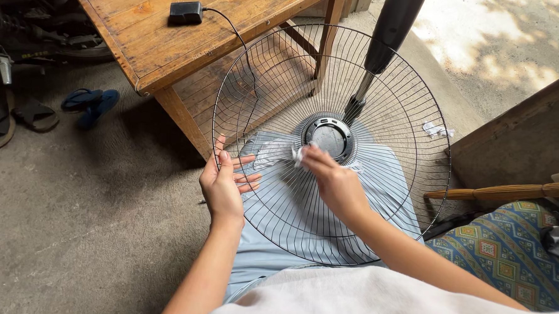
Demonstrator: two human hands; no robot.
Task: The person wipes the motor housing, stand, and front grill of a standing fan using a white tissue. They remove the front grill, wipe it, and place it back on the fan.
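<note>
Resting tilted on lap, fan grille (pixel 383 86) | left hand (pixel 223 187) grips rim | right hand (pixel 335 181) near hub

Fan stand (pixel 385 42) cut off at top edge; white cloth (pixel 298 155) mostly hidden under right hand (pixel 335 181); black bike (pixel 21 20) cropped at left.

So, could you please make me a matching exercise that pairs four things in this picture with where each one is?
Things:
1. fan grille
2. black adapter
3. white cloth
4. blue sandals

Places:
A. on the concrete floor, left of the table
B. on the wooden table
C. pressed against the wires by the right hand
D. held at its rim by the left hand, over the lap

Pairs: 1-D, 2-B, 3-C, 4-A
</note>
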